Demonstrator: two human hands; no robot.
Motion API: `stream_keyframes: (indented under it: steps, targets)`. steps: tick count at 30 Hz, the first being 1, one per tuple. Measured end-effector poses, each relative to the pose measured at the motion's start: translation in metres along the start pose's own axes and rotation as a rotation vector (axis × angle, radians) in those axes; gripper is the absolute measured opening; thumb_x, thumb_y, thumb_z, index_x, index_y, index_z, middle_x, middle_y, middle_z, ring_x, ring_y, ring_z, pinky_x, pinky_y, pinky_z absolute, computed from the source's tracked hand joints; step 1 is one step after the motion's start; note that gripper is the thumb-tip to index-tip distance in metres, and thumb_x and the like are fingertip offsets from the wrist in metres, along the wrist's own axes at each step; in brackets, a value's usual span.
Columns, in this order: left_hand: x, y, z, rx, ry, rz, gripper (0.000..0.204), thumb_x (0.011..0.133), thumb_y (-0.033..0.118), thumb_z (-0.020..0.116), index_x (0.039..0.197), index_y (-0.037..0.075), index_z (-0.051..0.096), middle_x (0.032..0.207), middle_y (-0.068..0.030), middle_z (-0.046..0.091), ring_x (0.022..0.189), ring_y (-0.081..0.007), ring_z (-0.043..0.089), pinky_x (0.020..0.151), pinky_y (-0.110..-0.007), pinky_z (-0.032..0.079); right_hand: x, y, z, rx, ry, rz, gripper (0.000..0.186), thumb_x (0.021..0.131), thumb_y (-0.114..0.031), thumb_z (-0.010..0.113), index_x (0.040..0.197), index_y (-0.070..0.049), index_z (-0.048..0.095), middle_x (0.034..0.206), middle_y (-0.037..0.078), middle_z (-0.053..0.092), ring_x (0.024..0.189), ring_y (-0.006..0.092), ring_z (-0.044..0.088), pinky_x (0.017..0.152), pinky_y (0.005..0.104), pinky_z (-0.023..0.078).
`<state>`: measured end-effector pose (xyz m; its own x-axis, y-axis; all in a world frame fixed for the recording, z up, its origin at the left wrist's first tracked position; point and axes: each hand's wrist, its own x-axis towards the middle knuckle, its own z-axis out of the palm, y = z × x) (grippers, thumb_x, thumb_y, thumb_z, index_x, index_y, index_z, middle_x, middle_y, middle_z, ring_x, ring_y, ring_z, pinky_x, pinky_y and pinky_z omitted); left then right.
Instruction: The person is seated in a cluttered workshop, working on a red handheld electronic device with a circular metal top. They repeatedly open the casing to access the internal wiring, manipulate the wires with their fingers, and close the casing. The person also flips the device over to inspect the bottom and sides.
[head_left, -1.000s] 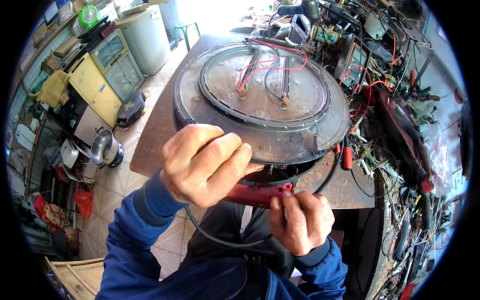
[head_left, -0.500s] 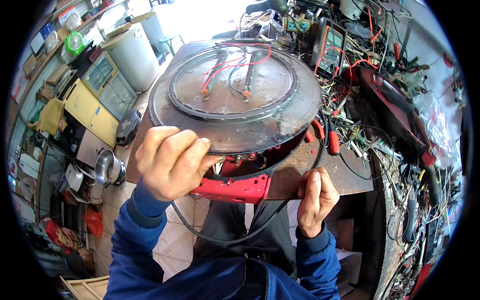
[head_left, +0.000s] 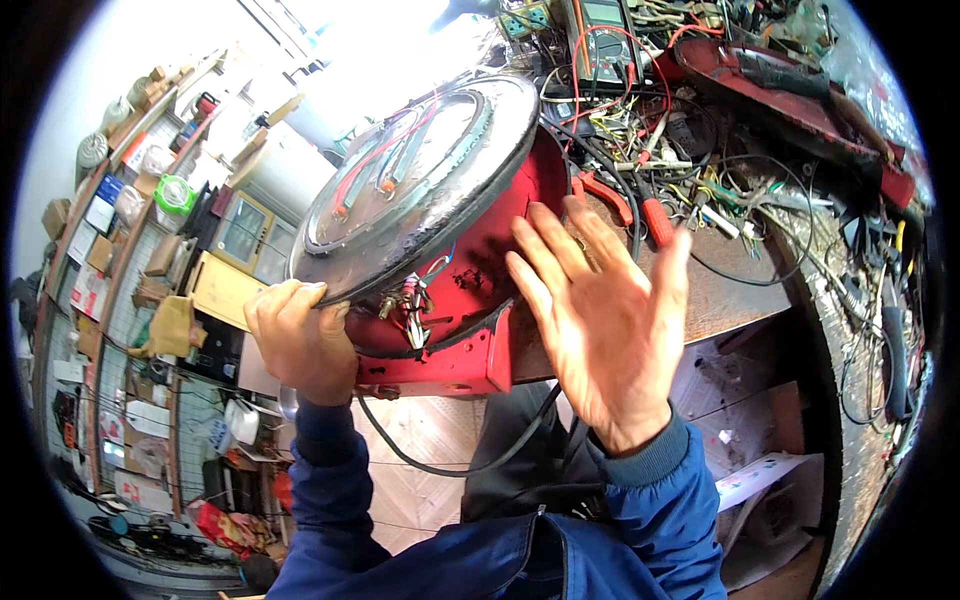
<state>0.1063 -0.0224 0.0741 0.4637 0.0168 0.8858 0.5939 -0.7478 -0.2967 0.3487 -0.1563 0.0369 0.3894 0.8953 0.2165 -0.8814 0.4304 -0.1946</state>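
Note:
A round metal heating plate (head_left: 415, 190), with a ring-shaped element and red and black leads on its upper face, is tilted up over a red round housing (head_left: 450, 368). My left hand (head_left: 300, 340) grips the plate's near-left rim, its thumb partly hidden. Under the raised edge, a bundle of wire ends and terminals (head_left: 412, 305) shows inside the housing. My right hand (head_left: 605, 330) is held palm up with its fingers spread, holding nothing, just right of the housing's opening. A black power cord (head_left: 450, 470) loops below the housing's front.
Red-handled pliers (head_left: 608, 195) and a red-handled tool (head_left: 656, 222) lie right of the housing on the wooden workbench (head_left: 740, 285). Behind them are a multimeter (head_left: 606, 45), tangled wires and a dark red shell (head_left: 770, 95). Loaded shelves (head_left: 120, 330) stand at the left.
The plate has gone from nearly flat to steeply tilted, baring more of the housing's inside. My right hand has let go of the black cord and opened out. The view has turned.

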Motion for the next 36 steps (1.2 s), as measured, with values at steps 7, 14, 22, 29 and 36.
stream_keyframes:
  steps: [7, 14, 22, 29, 36]
  targets:
    - [-0.002, 0.001, 0.004, 0.029, 0.027, -0.04, 0.023, 0.103, 0.023, 0.074, 0.109, 0.002, 0.07, 0.104, -0.016, 0.069, 0.098, -0.0359, 0.065, 0.093, -0.047, 0.052, 0.012, 0.005, 0.003, -0.009, -0.029, 0.023, 0.128, 0.099, -0.081, 0.056, 0.169, 0.01, 0.0, 0.176, 0.035, 0.008, 0.167, 0.0435, 0.012, 0.136, 0.0501, 0.015]
    - [-0.002, 0.005, 0.008, 0.033, 0.066, -0.051, 0.021, 0.102, 0.018, 0.078, 0.109, 0.0, 0.073, 0.101, -0.0132, 0.068, 0.097, -0.0297, 0.064, 0.087, -0.042, 0.052, 0.047, 0.01, -0.003, 0.056, 0.034, -0.074, 0.135, 0.093, -0.082, 0.064, 0.169, 0.011, 0.001, 0.175, 0.037, 0.008, 0.166, 0.043, 0.015, 0.135, 0.0484, 0.021]
    - [0.001, 0.007, 0.01, 0.017, 0.06, -0.032, 0.025, 0.103, 0.025, 0.076, 0.108, 0.001, 0.071, 0.1, -0.0144, 0.069, 0.094, -0.0326, 0.064, 0.088, -0.044, 0.049, 0.061, 0.011, 0.0, 0.038, 0.019, -0.043, 0.139, 0.092, -0.083, 0.064, 0.169, 0.01, -0.005, 0.174, 0.039, 0.005, 0.166, 0.0439, 0.012, 0.136, 0.0489, 0.017]
    - [-0.001, 0.008, 0.009, 0.027, 0.056, -0.051, 0.025, 0.103, 0.025, 0.077, 0.108, 0.001, 0.071, 0.101, -0.0142, 0.069, 0.094, -0.0323, 0.064, 0.088, -0.044, 0.049, 0.06, 0.007, -0.002, 0.029, -0.055, -0.031, 0.138, 0.094, -0.08, 0.065, 0.168, 0.012, -0.007, 0.173, 0.04, 0.007, 0.165, 0.0445, 0.017, 0.135, 0.0493, 0.019]
    - [0.0, 0.009, 0.01, 0.027, 0.059, -0.049, 0.026, 0.102, 0.025, 0.078, 0.107, 0.001, 0.072, 0.101, -0.0149, 0.069, 0.095, -0.0331, 0.064, 0.088, -0.043, 0.051, 0.062, 0.007, -0.004, -0.015, 0.024, -0.018, 0.134, 0.093, -0.08, 0.067, 0.167, 0.014, 0.004, 0.172, 0.04, 0.012, 0.164, 0.0449, 0.02, 0.135, 0.05, 0.019]
